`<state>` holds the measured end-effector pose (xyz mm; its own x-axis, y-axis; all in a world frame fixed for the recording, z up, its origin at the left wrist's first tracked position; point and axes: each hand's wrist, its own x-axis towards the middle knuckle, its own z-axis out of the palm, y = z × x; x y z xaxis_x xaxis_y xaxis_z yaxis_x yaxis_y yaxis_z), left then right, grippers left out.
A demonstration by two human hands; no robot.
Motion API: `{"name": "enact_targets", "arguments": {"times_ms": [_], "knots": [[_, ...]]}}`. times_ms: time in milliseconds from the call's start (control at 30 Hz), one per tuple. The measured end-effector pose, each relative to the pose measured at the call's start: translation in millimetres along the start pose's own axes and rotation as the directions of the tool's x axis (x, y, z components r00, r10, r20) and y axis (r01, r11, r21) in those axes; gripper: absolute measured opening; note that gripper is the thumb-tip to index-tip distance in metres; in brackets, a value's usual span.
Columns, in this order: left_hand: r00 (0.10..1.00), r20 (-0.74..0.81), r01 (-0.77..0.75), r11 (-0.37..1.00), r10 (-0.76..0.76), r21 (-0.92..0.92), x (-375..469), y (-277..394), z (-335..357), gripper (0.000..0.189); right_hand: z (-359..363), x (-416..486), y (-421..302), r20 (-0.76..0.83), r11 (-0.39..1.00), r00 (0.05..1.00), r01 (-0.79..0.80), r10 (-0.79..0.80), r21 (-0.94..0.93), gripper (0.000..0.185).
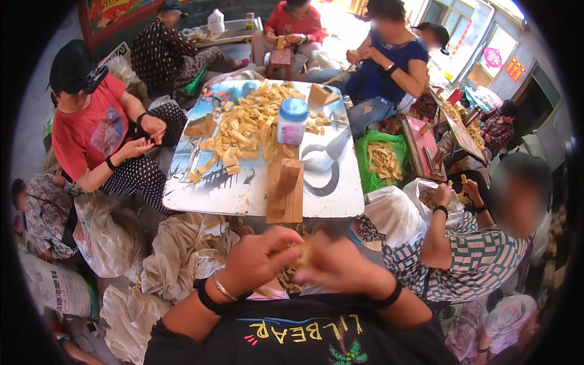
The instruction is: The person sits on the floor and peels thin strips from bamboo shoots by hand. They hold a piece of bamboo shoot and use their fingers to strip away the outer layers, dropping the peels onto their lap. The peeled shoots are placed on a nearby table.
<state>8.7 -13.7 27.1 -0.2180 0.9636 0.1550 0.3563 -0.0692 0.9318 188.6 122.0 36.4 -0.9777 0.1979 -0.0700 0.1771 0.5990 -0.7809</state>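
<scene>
My left hand (262, 260), with a silver bangle and black band at the wrist, grips one side of a small yellowish piece (305, 256) between thumb and fingers. My right hand (342, 264) is blurred and meets the piece from the other side; its fingertips are hard to make out. Beyond my hands, a wooden board with an upright block (289, 175) lies over the near edge of the painted table (191, 194). A heap of yellow strip-like pieces (248, 118) covers the table's far middle, beside a white jar with a blue lid (292, 123).
People sit on both sides and beyond the table, several handling similar pieces. A green plastic bag (362, 159) holding pieces stands right of the table. Cloth and plastic sacks (169, 260) lie at the lower left. A patterned sleeve (479, 251) is close on the right.
</scene>
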Motion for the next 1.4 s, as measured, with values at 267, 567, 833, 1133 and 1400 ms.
{"name": "enact_targets", "arguments": {"times_ms": [267, 567, 833, 1133, 1400], "knots": [[0.815, -0.194, -0.472, 0.82, 0.546, 0.325, 19.1, -0.8, 0.8, 0.03, 25.1, 7.8, 12.0, 0.367, 0.868, 0.909, -0.01, -0.199, 0.496, 0.033], [0.984, -0.16, 0.089, 0.994, -0.077, 0.069, -10.3, -16.3, 14.5, 0.021, 32.5, 16.8, 17.6, -0.021, 0.631, 0.99, -0.07, 0.136, 0.773, 0.024], [0.921, -0.279, -0.293, 0.955, 0.271, -0.038, 3.2, -15.0, 19.0, 0.016, 21.2, 13.0, 14.6, -0.192, 0.607, 0.977, 0.1, 0.089, 0.789, 0.015], [0.988, -0.139, 0.004, 0.893, -0.074, -0.45, -4.3, -25.3, 20.5, 0.022, 24.8, 17.3, 8.4, -0.45, 0.951, 0.844, 0.306, -0.292, -0.043, 0.021], [0.946, -0.307, -0.152, 0.979, 0.105, -0.133, -18.1, -14.9, 44.7, 0.019, 45.8, 11.3, 24.3, -0.639, 0.992, 0.769, -0.076, -0.009, -0.104, 0.027]]}}
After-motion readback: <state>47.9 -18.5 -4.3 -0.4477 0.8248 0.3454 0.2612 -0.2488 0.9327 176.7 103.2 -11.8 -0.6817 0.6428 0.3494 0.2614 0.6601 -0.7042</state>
